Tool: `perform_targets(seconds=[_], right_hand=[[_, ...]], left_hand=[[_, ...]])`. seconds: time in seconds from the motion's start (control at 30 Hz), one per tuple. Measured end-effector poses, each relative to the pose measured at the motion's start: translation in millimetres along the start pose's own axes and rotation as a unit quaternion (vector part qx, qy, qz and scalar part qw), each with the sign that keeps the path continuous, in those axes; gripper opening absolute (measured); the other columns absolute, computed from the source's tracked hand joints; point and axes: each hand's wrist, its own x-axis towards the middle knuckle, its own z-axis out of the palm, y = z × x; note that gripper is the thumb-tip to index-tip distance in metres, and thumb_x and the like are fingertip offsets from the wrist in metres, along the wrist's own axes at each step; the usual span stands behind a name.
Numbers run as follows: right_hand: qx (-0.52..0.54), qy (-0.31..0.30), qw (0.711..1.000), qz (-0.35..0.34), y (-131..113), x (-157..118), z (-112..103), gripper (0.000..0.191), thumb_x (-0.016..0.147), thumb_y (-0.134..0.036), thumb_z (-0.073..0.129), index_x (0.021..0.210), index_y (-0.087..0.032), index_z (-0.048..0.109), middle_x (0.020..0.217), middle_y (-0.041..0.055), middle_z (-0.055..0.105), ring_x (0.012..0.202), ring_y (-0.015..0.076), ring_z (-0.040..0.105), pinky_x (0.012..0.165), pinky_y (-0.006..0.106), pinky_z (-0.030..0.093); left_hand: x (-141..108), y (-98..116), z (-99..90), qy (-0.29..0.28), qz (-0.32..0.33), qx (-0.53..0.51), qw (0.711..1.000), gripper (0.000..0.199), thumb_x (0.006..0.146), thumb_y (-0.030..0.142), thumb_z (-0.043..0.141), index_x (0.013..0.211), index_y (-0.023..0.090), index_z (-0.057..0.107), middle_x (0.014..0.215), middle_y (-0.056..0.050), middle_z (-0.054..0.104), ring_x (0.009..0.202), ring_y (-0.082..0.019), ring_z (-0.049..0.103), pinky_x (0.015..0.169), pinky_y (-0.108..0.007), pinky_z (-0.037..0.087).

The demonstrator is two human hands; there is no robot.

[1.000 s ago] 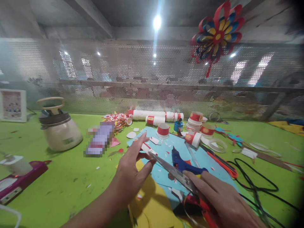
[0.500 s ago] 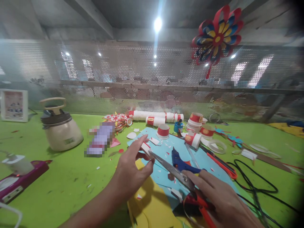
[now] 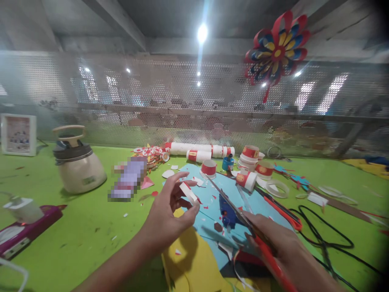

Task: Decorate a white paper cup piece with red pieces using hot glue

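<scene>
Between the thumb and fingers of my left hand (image 3: 170, 207) is a small white strip of paper (image 3: 189, 193) with red at its ends. My right hand (image 3: 279, 239) is wrapped around the red handles of a pair of scissors (image 3: 226, 198). The blades point up and to the left, apart from the strip. Below them a blue glue gun (image 3: 227, 211) lies on a light-blue sheet (image 3: 203, 231), partly hidden by the scissors. Small red and white scraps are scattered on the sheet. Yellow paper (image 3: 194, 263) lies nearest to me.
Red-and-white paper cups (image 3: 208, 168) stand behind the sheet, with a cup stack (image 3: 191, 149) farther back. A red-handled utility knife (image 3: 282, 211) and a black cord (image 3: 325, 239) lie right. On the left are a jug (image 3: 79, 166) and a purple power strip (image 3: 39, 227).
The scissors have come away from the paper strip, and their tips now point higher. The strip has turned a little in my left hand. My right hand has shifted slightly right.
</scene>
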Motion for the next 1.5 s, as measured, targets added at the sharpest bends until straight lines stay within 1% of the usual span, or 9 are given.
perform_targets(seconds=[0.1, 0.2, 0.33, 0.47, 0.6, 0.83, 1.03, 1.2, 1.5], right_hand=[[0.02, -0.051, 0.998, 0.016, -1, -1, 0, 0.047, 0.088, -0.035, 0.059, 0.134, -0.028, 0.051, 0.118, 0.0081, 0.066, 0.105, 0.0241, 0.063, 0.09, 0.036, 0.053], [0.025, -0.028, 0.999, 0.02, 2, -2, -2, 0.046, 0.089, -0.037, 0.056, 0.134, -0.026, 0.051, 0.119, 0.0107, 0.065, 0.108, 0.0256, 0.062, 0.091, 0.038, 0.052], [0.027, -0.024, 0.998, -0.048, 5, -5, -1, 0.041, 0.09, -0.031, 0.055, 0.131, -0.028, 0.052, 0.117, 0.0093, 0.065, 0.105, 0.0242, 0.063, 0.087, 0.034, 0.053], [0.005, 0.024, 0.995, -0.097, 7, -10, 3, 0.05, 0.086, -0.027, 0.06, 0.133, -0.031, 0.044, 0.115, 0.0076, 0.064, 0.101, 0.0234, 0.064, 0.08, 0.031, 0.055], [-0.057, 0.072, 0.991, -0.095, 13, -10, 4, 0.054, 0.084, -0.021, 0.06, 0.135, -0.029, 0.043, 0.104, 0.0076, 0.059, 0.09, 0.022, 0.063, 0.073, 0.031, 0.055], [-0.132, 0.089, 0.976, -0.148, 11, -9, 3, 0.061, 0.082, -0.003, 0.042, 0.14, -0.02, 0.036, 0.099, 0.0111, 0.053, 0.083, 0.0223, 0.058, 0.068, 0.035, 0.052], [-0.14, 0.105, 0.972, -0.156, 12, -7, -1, 0.052, 0.087, -0.008, 0.044, 0.138, -0.017, 0.039, 0.1, 0.0116, 0.054, 0.083, 0.0217, 0.058, 0.067, 0.033, 0.051], [-0.143, 0.096, 0.969, -0.177, 10, -4, -3, 0.049, 0.086, -0.004, 0.042, 0.134, -0.016, 0.045, 0.09, 0.0092, 0.055, 0.075, 0.0192, 0.058, 0.061, 0.03, 0.05], [-0.162, 0.101, 0.959, -0.211, 9, -1, -2, 0.047, 0.085, -0.005, 0.046, 0.13, -0.015, 0.052, 0.078, 0.0064, 0.057, 0.063, 0.0167, 0.056, 0.052, 0.026, 0.046]], left_hand=[[1, 4, 0.6, -0.004, -0.032, -0.045, 0.998, 0.042, 0.08, 0.024, 0.068, 0.115, 0.021, 0.044, 0.123, -0.012, 0.058, 0.09, -0.017, 0.064, 0.082, -0.035, 0.053], [2, 10, 0.4, 0.001, -0.07, -0.07, 0.995, 0.04, 0.078, 0.025, 0.07, 0.113, 0.019, 0.05, 0.123, -0.012, 0.059, 0.094, -0.019, 0.063, 0.085, -0.035, 0.052], [3, 17, -2.3, -0.012, -0.111, -0.123, 0.986, 0.05, 0.077, 0.027, 0.07, 0.122, 0.016, 0.052, 0.118, -0.014, 0.061, 0.084, -0.017, 0.062, 0.065, -0.027, 0.05], [2, 19, -6.7, -0.078, -0.128, -0.224, 0.963, 0.054, 0.079, 0.03, 0.067, 0.128, 0.02, 0.046, 0.101, -0.011, 0.065, 0.069, -0.014, 0.06, 0.052, -0.021, 0.042], [3, 15, -9.7, -0.154, -0.15, -0.276, 0.937, 0.037, 0.083, 0.035, 0.061, 0.112, 0.015, 0.052, 0.089, -0.013, 0.066, 0.058, -0.012, 0.058, 0.046, -0.018, 0.034], [3, 13, -15.2, -0.195, -0.194, -0.277, 0.921, 0.039, 0.088, 0.05, 0.047, 0.093, 0.013, 0.054, 0.067, -0.008, 0.064, 0.047, -0.009, 0.051, 0.04, -0.016, 0.028], [2, 12, -18.3, -0.205, -0.24, -0.265, 0.911, 0.054, 0.086, 0.061, 0.038, 0.089, 0.012, 0.059, 0.047, -0.002, 0.055, 0.032, -0.006, 0.037, 0.032, -0.015, 0.019], [2, 12, -16.6, -0.213, -0.252, -0.295, 0.897, 0.06, 0.084, 0.066, 0.036, 0.085, 0.012, 0.061, 0.046, -0.002, 0.055, 0.031, -0.006, 0.038, 0.03, -0.016, 0.021], [2, 10, -17.2, -0.199, -0.297, -0.256, 0.898, 0.063, 0.086, 0.066, 0.031, 0.083, 0.012, 0.062, 0.043, -0.002, 0.054, 0.029, -0.007, 0.038, 0.028, -0.016, 0.022]])
